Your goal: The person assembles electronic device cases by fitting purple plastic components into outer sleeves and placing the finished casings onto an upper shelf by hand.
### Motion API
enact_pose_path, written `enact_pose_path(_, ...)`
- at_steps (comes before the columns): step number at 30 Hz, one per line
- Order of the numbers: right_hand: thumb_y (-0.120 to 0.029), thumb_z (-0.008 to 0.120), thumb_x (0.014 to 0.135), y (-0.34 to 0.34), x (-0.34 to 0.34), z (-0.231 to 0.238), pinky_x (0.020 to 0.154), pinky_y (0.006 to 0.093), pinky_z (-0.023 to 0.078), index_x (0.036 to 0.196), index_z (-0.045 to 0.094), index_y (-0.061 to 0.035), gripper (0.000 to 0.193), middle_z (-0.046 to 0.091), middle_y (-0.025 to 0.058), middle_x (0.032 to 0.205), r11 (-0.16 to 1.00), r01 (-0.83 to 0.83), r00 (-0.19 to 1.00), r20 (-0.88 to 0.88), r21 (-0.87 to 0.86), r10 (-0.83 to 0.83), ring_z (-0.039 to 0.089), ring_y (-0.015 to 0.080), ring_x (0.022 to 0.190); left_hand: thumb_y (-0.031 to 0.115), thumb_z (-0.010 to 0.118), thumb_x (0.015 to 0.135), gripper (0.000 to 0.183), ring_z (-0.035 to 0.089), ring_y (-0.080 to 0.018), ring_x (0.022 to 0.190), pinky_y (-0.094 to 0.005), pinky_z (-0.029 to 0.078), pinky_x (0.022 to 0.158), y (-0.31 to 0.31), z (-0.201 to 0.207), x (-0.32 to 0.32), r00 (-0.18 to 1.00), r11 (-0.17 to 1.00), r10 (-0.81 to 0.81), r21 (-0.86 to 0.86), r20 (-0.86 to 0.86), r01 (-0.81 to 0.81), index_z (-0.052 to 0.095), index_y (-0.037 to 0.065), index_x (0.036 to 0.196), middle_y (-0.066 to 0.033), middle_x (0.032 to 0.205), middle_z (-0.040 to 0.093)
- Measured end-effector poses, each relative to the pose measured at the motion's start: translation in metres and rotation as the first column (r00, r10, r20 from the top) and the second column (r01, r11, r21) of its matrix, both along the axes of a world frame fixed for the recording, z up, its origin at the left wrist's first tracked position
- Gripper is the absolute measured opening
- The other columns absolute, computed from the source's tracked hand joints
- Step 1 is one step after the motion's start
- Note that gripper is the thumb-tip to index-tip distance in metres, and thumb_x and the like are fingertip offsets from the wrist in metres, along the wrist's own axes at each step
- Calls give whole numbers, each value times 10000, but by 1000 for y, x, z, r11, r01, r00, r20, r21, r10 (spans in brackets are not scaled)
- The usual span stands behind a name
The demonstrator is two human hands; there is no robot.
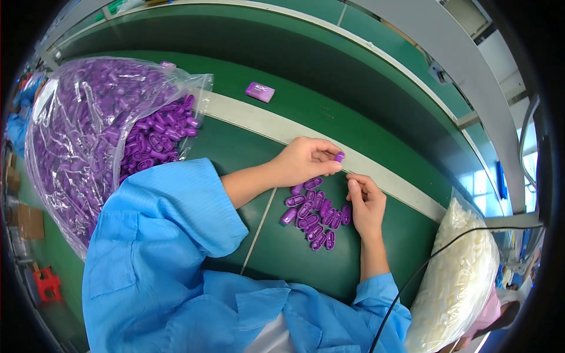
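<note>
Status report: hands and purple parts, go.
Left hand pinching one small purple part. Right hand empty, fingertips beside it. Pile of purple parts between hands, nothing blocking.

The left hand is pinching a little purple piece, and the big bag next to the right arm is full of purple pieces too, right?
Not quite. The head view shows the bag by the right arm holds white pieces; the purple-filled bag lies on the left. The left hand does pinch a small purple piece.
</note>
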State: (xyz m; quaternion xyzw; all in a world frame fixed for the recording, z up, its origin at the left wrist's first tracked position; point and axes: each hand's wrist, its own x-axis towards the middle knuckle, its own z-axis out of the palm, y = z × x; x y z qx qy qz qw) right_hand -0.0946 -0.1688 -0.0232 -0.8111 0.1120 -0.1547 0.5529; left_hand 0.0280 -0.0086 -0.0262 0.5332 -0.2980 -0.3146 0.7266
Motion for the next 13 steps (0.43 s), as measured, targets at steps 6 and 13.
enact_pose_path(6,-113,577,883,4,0,2,542,181,406,957,634,3,150,590,-6,731,999,-32,999,-2,-18,32,512,46,618,146,684,800,353,634,-136,798,-266,512,720,4,-5,0,985,996,75,36,152,-81,578,-58,1067,-120,878,658)
enact_pose_path(13,-131,575,880,-8,-1,-8,543,177,404,951,636,-12,151,585,16,708,993,-80,997,2,-85,80,512,64,592,91,688,782,338,632,-135,778,-267,508,714,7,4,2,980,997,74,0,184,-75,581,-71,1058,-122,865,653)
